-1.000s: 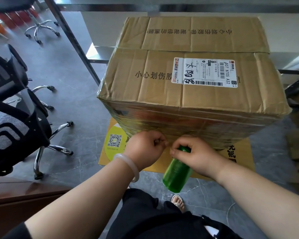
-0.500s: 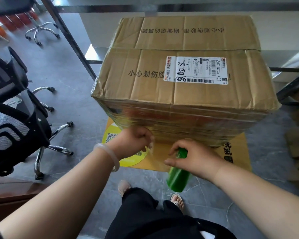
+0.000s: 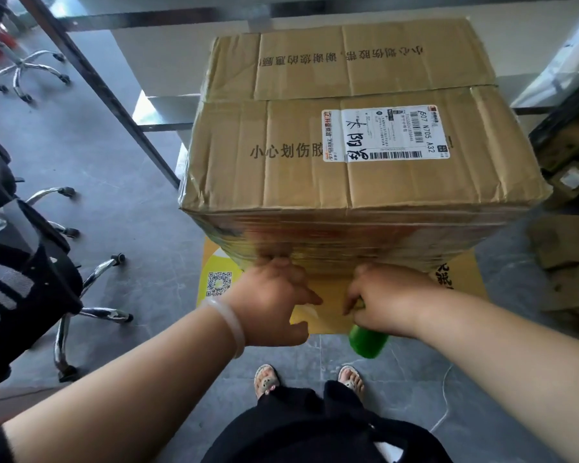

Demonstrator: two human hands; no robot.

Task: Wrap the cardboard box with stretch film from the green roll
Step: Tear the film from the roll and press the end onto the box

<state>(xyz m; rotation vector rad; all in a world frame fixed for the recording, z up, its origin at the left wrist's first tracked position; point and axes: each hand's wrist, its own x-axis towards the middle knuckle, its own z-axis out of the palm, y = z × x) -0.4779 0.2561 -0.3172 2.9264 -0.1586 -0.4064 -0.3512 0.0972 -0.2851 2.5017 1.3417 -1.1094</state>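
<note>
Your right hand [image 3: 390, 297] is curled round the green roll [image 3: 367, 342], gripping its upper end. The roll's lower end sticks out under the hand, tilted toward you, just in front of the cardboard box [image 3: 358, 155] and low against its near face.

Your left hand [image 3: 269, 304] is just left of the right one, near but not touching. Its fingers reach forward onto the box's near face, low down, and the thumb sticks out toward the right hand. The fingertips are blurred, so you cannot tell whether they pinch film or only press on it. A faint shiny glint shows between the two hands, too thin to read. There's a pale bracelet [image 3: 230, 325] on your left wrist.

The box stands upright straight ahead of you, top flaps closed. Glossy stretch film [image 3: 365, 240] bands its near face, and the top is bare cardboard. A white shipping label [image 3: 385, 133] is stuck on the top, toward the box's right side.

A yellow printed sheet [image 3: 214, 262] with a QR code shows on the floor [image 3: 121, 182] under the box's near edge. Your sandalled feet [image 3: 266, 379] are on the floor in front of the box. Office chairs [image 3: 30, 285] are left of the box and loose cardboard pieces [image 3: 569, 262] are to its right.
</note>
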